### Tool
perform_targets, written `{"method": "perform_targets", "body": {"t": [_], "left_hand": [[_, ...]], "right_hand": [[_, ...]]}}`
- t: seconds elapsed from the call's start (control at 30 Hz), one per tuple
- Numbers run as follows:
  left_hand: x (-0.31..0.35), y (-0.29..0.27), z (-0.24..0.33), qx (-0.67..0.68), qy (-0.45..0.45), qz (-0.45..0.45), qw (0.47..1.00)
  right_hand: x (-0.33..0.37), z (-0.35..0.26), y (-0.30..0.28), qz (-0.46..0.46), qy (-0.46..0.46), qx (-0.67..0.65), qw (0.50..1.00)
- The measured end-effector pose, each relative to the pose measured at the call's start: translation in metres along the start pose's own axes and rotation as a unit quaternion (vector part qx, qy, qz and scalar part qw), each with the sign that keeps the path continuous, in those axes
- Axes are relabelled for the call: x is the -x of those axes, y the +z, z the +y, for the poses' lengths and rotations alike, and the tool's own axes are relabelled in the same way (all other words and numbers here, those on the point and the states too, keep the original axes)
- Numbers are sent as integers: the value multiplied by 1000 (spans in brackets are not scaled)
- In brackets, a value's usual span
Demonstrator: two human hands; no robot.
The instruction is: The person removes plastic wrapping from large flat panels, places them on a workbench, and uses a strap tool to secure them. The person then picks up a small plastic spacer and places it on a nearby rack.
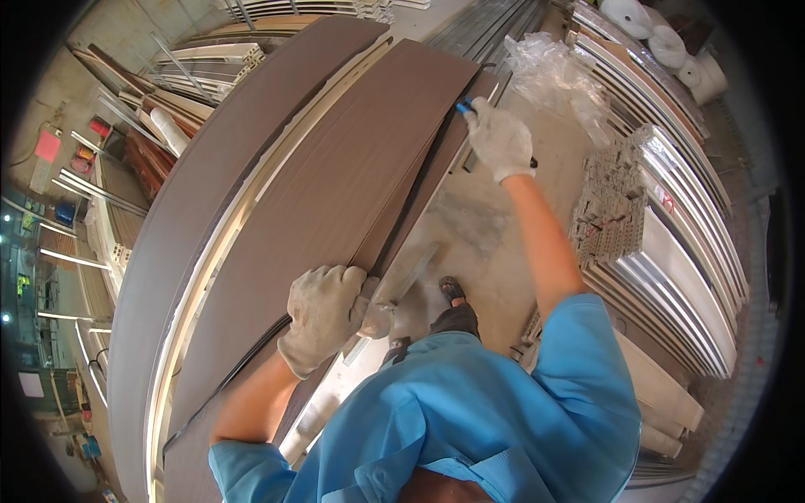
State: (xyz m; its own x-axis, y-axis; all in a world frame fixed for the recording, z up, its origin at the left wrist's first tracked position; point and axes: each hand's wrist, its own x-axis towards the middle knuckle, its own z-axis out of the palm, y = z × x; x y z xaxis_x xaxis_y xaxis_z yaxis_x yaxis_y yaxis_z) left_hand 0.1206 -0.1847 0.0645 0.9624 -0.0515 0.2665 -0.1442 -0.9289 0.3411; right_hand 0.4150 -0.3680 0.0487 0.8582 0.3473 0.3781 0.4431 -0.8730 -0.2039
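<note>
Long brown panels [335,168] lie side by side, running away from me. My left hand [323,314], in a pale work glove, is closed with its fingers curled over the near panel's edge. Beside its fingertips is a rounded, clear-looking thing [377,321] that I cannot make out. A black strip [251,350] runs along the panel up to this hand. Farther off, over the panel's right edge, my gloved right hand [501,138] is closed round a slim tool [464,106] with a blue end. A dark end sticks out near the wrist; its kind is hidden.
To the right stand stacks of metal profiles [616,205] and long pale strips [688,285]. Crumpled clear plastic film [558,80] lies beyond my right hand. White rolls [662,42] are at the far right. Racks with long bars [105,197] line the left.
</note>
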Motion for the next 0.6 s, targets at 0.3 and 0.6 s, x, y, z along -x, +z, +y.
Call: {"method": "perform_targets", "body": {"t": [0.3, 0.6], "left_hand": [[-4, 0, 12, -15, -11, -15, 1000], [98, -62, 11, 8, -190, 8, 982]], "right_hand": [[121, -67, -21, -2, -128, -100, 987], [27, 18, -21, -8, -2, -38, 999]]}}
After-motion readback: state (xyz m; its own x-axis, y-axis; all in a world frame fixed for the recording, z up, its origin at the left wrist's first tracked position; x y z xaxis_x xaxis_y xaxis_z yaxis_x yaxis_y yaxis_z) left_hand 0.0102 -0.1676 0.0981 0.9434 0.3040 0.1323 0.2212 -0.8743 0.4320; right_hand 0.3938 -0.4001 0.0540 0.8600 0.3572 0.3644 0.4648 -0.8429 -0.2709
